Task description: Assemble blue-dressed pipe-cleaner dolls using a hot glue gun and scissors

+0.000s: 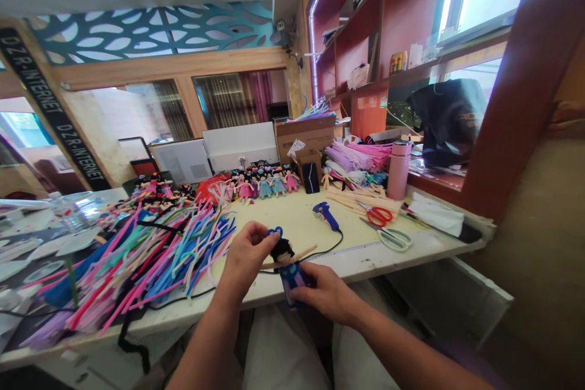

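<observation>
A small pipe-cleaner doll [287,268] with black hair, bare tan arms and a blue dress is held over the front edge of the table. My right hand [326,294] is closed around its dress, thumb in front. At the doll's head, my left hand [249,250] pinches a small blue looped bow [275,231] between thumb and forefinger. The bow sits at the top of the black hair; whether it is fixed there I cannot tell. Beyond the doll lies a blue glue gun [325,214], its black cord running back towards me.
Many coloured pipe cleaners [169,250] cover the table's left side. Finished dolls [265,183] stand along the back beside a phone [311,178]. Red-handled scissors [378,216], pale-handled scissors [393,239], a ruler [361,250] and a pink bottle [399,170] are on the right.
</observation>
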Action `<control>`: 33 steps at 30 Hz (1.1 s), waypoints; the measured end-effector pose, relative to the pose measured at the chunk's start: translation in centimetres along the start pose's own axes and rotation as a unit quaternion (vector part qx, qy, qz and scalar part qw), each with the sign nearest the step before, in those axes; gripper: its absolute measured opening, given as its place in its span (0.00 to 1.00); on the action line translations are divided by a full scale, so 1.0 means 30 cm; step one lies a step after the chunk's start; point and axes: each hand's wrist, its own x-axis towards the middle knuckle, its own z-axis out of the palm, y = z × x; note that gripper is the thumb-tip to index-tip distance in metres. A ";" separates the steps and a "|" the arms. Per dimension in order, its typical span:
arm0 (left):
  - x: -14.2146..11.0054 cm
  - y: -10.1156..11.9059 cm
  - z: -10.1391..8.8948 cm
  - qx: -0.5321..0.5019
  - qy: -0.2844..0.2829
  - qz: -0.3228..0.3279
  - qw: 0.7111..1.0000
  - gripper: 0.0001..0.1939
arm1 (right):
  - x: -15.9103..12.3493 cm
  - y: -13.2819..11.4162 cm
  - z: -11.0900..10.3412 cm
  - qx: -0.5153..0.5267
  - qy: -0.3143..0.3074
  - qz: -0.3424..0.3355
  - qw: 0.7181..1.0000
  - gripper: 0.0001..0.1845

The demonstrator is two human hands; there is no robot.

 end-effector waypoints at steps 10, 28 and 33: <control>-0.016 -0.055 -0.041 -0.114 0.039 -0.043 0.992 0.19 | 0.017 -0.035 -0.025 0.113 -0.014 0.037 0.993 0.09; -0.012 -0.009 -0.030 -0.012 -0.022 0.006 1.000 0.15 | -0.014 -0.023 0.017 0.053 -0.036 0.014 0.998 0.06; -0.016 -0.018 -0.028 0.023 -0.029 0.006 0.999 0.16 | -0.017 -0.027 0.015 0.036 -0.031 0.019 0.999 0.06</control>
